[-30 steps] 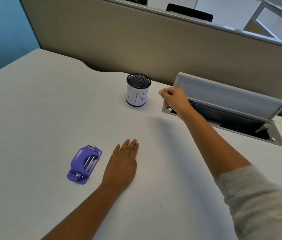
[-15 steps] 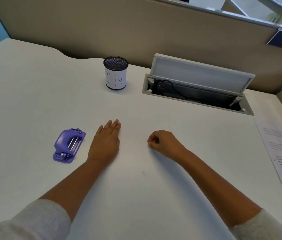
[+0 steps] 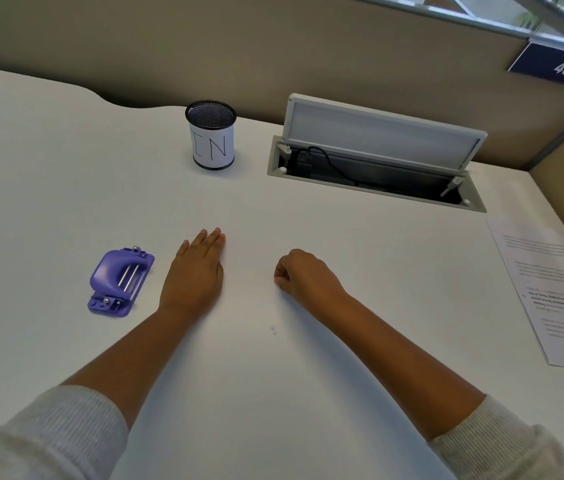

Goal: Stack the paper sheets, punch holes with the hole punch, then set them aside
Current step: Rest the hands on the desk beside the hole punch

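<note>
A purple hole punch (image 3: 119,282) lies on the white desk (image 3: 48,174) at the left. My left hand (image 3: 197,270) rests flat on the desk just right of it, fingers straight and together, holding nothing. My right hand (image 3: 303,275) rests on the desk as a loose fist; I see nothing in it. Printed paper sheets (image 3: 554,289) lie at the desk's right edge, well away from both hands. Two tiny white paper dots (image 3: 273,330) sit on the desk near my right forearm.
A black mesh cup (image 3: 210,135) with a white label reading "IN" stands at the back. To its right a cable hatch (image 3: 374,174) in the desk stands with its lid up. A beige partition (image 3: 273,46) closes off the back.
My right hand came back from the hatch near the cup and settled as a fist on the desk. The view swung right, bringing the paper sheets into sight. My left hand stayed put.
</note>
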Demonstrator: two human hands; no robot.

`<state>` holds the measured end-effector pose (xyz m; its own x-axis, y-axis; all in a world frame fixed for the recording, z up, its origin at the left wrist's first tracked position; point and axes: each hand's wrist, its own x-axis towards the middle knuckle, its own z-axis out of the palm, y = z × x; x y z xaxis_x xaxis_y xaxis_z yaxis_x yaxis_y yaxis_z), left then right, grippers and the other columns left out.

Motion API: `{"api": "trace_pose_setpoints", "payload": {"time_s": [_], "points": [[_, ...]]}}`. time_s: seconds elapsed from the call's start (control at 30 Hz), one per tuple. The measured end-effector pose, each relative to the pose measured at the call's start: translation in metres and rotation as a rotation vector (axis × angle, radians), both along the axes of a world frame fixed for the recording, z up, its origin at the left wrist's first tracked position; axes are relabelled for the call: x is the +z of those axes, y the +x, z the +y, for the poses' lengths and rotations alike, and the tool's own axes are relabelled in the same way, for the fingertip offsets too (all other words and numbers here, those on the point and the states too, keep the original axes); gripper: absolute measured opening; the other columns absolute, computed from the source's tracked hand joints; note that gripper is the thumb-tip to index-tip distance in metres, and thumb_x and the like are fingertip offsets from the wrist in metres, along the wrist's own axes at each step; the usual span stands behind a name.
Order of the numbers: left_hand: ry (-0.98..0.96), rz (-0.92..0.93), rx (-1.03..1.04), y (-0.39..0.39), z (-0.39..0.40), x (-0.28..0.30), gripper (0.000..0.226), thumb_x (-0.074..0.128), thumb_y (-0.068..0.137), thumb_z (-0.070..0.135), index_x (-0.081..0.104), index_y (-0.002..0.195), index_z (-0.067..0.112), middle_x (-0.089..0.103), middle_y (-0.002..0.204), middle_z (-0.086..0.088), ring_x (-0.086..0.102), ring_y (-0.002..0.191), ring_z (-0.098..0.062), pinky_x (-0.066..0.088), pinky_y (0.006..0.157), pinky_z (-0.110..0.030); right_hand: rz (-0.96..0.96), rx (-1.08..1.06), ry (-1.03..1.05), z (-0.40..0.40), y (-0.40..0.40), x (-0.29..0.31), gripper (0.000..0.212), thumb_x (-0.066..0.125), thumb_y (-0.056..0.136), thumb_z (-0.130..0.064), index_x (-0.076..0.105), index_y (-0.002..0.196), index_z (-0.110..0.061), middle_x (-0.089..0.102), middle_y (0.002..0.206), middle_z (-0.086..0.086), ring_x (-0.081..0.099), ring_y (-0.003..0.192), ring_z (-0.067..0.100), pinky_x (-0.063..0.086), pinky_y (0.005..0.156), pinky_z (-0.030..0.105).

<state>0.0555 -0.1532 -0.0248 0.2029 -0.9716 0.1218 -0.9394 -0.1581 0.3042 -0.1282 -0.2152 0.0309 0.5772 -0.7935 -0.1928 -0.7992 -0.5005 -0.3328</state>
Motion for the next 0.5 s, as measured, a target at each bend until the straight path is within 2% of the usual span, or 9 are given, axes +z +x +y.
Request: {"api": "trace_pose_setpoints", "payload": {"time_s": [0.17,0.33,0.43,0.5], "points": [[0.013,0.004,-0.001,-0.001,0.0,0.003,0.061,0.016,0.083,0.019,0.031,0.141,0.007,0.031,0.15,-0.007,0.023,0.141,-0.022,0.011,0.116,-0.036,0.078,0.028,-0.054,0.002,0.004,-0.003,0.017,0.047,0.087,-0.003,0.063,0.09,0.003,0.057,0.096,0.014,0.061,0.082,0.031,0.05,0.072,0.036],[0.012,0.012,0.0,-0.002,0.001,0.004,0.061,0.016,0.083,0.019,0.031,0.141,0.007,0.032,0.15,-0.007,0.023,0.141,-0.023,0.011,0.116,-0.036,0.07,-0.005,-0.05,-0.001,0.007,-0.007,0.016,0.046,0.085,-0.002,0.06,0.09,0.003,0.047,0.086,0.009,0.051,0.072,0.025,0.044,0.065,0.034],[0.007,0.008,-0.005,-0.002,0.001,0.004,0.063,0.011,0.083,0.022,0.033,0.14,0.007,0.033,0.149,-0.007,0.026,0.14,-0.023,0.013,0.116,-0.038,-0.036,-0.069,0.093,-0.01,0.002,-0.008,0.013,0.047,0.081,-0.004,0.055,0.075,0.004,0.048,0.076,0.009,0.045,0.064,0.021,0.038,0.059,0.031],[-0.003,0.002,-0.013,-0.002,0.001,0.004,0.07,0.005,0.08,0.027,0.036,0.138,0.006,0.037,0.147,-0.008,0.03,0.138,-0.025,0.017,0.114,-0.04,-0.195,-0.16,0.279,-0.018,-0.001,-0.002,0.013,0.049,0.082,-0.004,0.053,0.07,-0.006,0.051,0.07,0.007,0.046,0.059,0.017,0.039,0.056,0.027]]}}
